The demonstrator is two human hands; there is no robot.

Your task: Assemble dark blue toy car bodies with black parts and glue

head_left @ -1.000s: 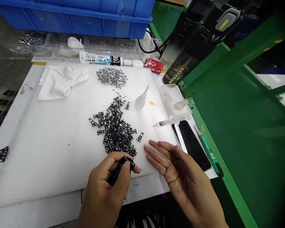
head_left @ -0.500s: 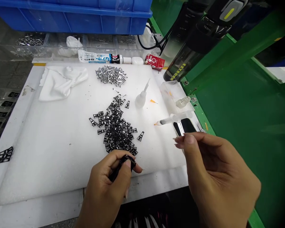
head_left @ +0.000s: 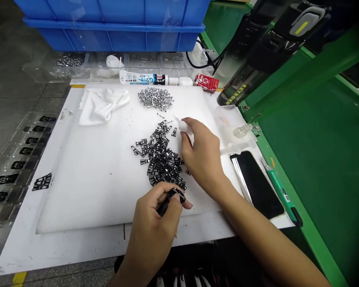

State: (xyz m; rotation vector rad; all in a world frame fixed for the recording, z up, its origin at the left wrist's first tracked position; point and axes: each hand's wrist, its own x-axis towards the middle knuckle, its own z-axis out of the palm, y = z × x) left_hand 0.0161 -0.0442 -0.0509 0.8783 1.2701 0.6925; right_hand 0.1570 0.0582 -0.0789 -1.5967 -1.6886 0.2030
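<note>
My left hand (head_left: 158, 217) is closed around a small glossy black part (head_left: 167, 199) near the front of the white foam pad (head_left: 89, 183). Its thumb presses on the top of the part. Farther forward, my right hand (head_left: 202, 155) has its thumb and fingers around a small white squeeze bottle (head_left: 184, 126) with a thin nozzle pointing up and left. Between the hands and beyond them lies a pile of small black frame-like pieces (head_left: 161, 159). Behind it is a heap of small silver metal pieces (head_left: 155, 98). The syringe is mostly hidden by my right hand.
A white cloth (head_left: 101, 105) lies at the back left. Along the back are a glue tube (head_left: 143, 79), a red packet (head_left: 207, 82) and a blue bin (head_left: 116, 38). To the right stand a dark bottle (head_left: 242, 75), a phone (head_left: 257, 185) and a green-handled cutter (head_left: 283, 193).
My right hand has moved forward and left from the right side and closed on the squeeze bottle. My left hand still holds the black part. The view has shifted left.
</note>
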